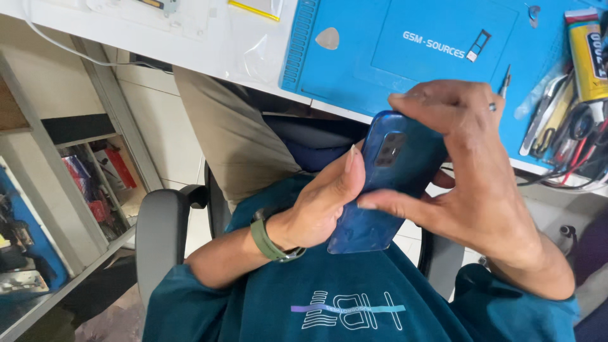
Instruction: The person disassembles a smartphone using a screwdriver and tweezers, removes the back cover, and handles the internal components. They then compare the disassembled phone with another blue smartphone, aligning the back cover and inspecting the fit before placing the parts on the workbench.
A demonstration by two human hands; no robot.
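Head view: at the centre of the frame both hands grip a blue phone (392,183), its back facing up. The left hand (323,202) curls around its left edge, thumb pressing the back. The right hand (468,183) clasps its top and right side, fingers half closed.
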